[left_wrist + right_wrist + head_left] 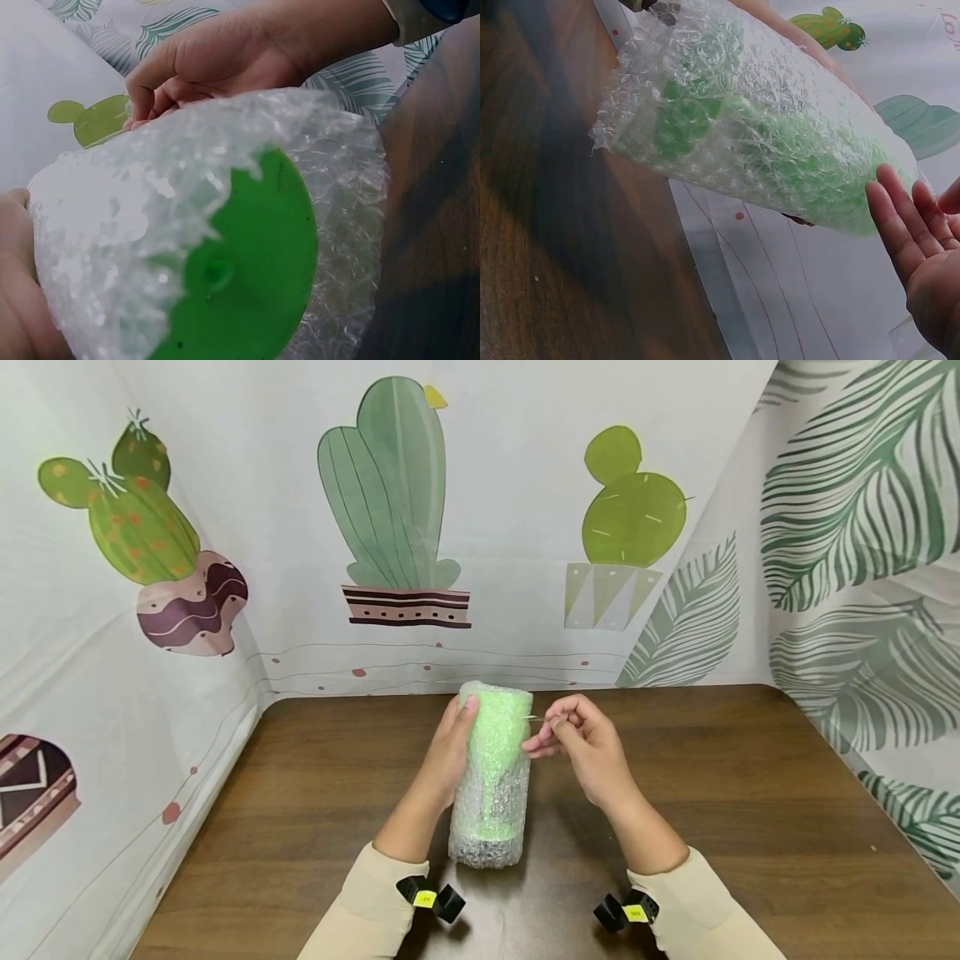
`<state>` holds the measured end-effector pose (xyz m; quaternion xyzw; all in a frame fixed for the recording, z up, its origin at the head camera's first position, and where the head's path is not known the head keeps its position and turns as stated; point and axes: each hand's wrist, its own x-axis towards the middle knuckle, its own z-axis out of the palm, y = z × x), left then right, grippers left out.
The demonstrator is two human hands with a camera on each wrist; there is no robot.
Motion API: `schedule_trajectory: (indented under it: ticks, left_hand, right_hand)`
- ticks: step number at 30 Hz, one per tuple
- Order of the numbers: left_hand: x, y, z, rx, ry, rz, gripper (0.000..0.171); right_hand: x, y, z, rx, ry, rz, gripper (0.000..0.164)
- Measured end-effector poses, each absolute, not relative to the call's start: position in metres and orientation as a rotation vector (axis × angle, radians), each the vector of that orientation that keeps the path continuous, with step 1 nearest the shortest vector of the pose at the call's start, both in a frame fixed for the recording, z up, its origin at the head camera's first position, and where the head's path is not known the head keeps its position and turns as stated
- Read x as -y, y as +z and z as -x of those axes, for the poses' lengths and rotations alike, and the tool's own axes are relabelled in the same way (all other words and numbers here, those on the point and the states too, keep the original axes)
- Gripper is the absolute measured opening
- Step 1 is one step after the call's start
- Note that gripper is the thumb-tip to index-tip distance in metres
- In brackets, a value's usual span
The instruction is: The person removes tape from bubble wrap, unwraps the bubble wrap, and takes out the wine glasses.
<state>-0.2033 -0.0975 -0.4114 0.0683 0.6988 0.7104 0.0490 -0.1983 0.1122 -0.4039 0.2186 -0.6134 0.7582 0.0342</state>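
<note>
A green object in bubble wrap (pixel 491 777) is held tilted above the table. Through the clear wrap it looks broad at the top, narrow in the middle, with a round green disc (pixel 277 240) at its lower end; its exact kind is unclear. My left hand (pixel 448 752) grips the wrapped bundle around its upper left side, thumb on the front. At the upper right edge, my right hand (pixel 583 745) pinches a thin clear strip (pixel 534 718), perhaps tape, stretching from the wrap. The other right fingers (pixel 900 217) extend near the bundle.
The bundle is over a brown wooden table (pixel 300 827). Behind and beside it hangs a white cloth (pixel 517 485) printed with cacti and leaves. Black wrist cameras (pixel 431 897) are strapped over beige sleeves.
</note>
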Motion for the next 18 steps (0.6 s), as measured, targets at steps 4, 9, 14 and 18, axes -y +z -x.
schedule_trajectory:
  ticks: [4, 9, 14, 18]
  left_hand:
    - [0.0978, -0.4109, 0.2027, -2.119, 2.173, -0.205, 0.059]
    - [0.0985, -0.4098, 0.202, -2.108, 2.179, -0.213, 0.059]
    - [0.0986, -0.409, 0.2021, -2.113, 2.179, -0.2, 0.058]
    - [0.0988, -0.4084, 0.2024, -2.118, 2.182, -0.178, 0.059]
  right_hand:
    - [-0.1124, -0.4035, 0.1984, 1.89, 2.334, -0.64, 0.011]
    - [-0.1121, -0.4031, 0.1983, 1.89, 2.339, -0.625, 0.011]
    - [-0.1125, -0.4035, 0.1985, 1.889, 2.329, -0.627, 0.014]
    - [-0.1129, -0.4039, 0.1988, 1.894, 2.321, -0.623, 0.017]
